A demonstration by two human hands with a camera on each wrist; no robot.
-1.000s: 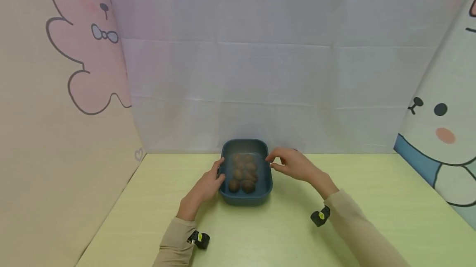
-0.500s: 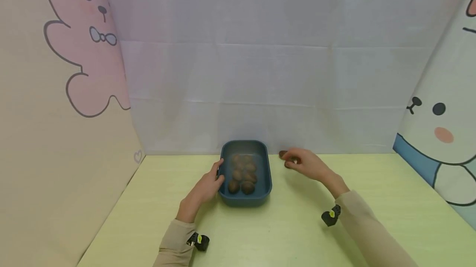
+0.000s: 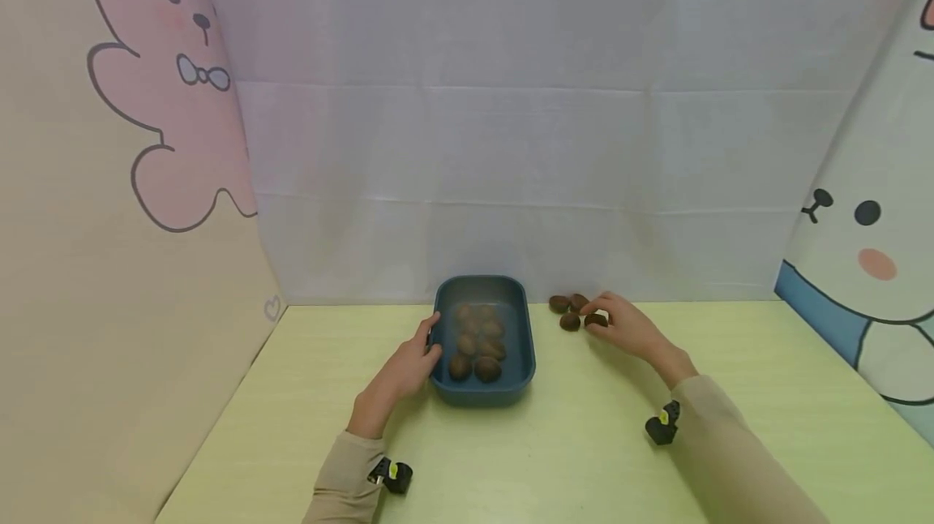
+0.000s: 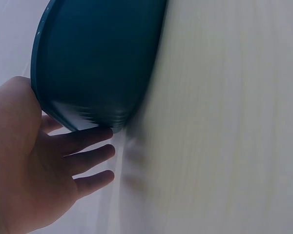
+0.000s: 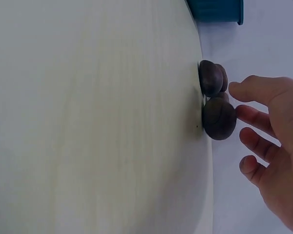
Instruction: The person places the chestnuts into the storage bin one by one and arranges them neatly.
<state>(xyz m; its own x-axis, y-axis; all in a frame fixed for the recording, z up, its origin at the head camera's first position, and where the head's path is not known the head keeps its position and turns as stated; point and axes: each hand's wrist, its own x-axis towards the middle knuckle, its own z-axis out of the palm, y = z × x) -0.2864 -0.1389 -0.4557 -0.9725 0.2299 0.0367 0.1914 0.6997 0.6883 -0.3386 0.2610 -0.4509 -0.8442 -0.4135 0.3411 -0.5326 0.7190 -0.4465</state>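
Observation:
My left hand point(image 3: 406, 363) rests at the left rim of a dark blue rectangular box point(image 3: 485, 396). In the left wrist view its fingers are spread and fairly straight, touching the box's outer wall. Inside the box lie several dark brown, rounded nut-like pieces point(image 3: 487, 368). To the right of the box, my right hand point(image 3: 629, 331) is at the rightmost of several similar loose brown pieces point(image 3: 570, 321). The right wrist view shows a smooth oval brown piece point(image 5: 219, 118) right at the index fingertip, with the thumb apart from it and the other fingers loosely bent.
The pale yellow-green table point(image 3: 467, 467) meets a whitish cloth backdrop point(image 3: 452, 143) just behind the box and loose pieces. Side panels carry a pink cartoon bear point(image 3: 193, 175) on the left and a white cartoon figure point(image 3: 905, 289) on the right.
My right hand has moved right from the box's right rim to the rightmost loose piece, uncovering the other loose pieces. The left hand and box have stayed in place.

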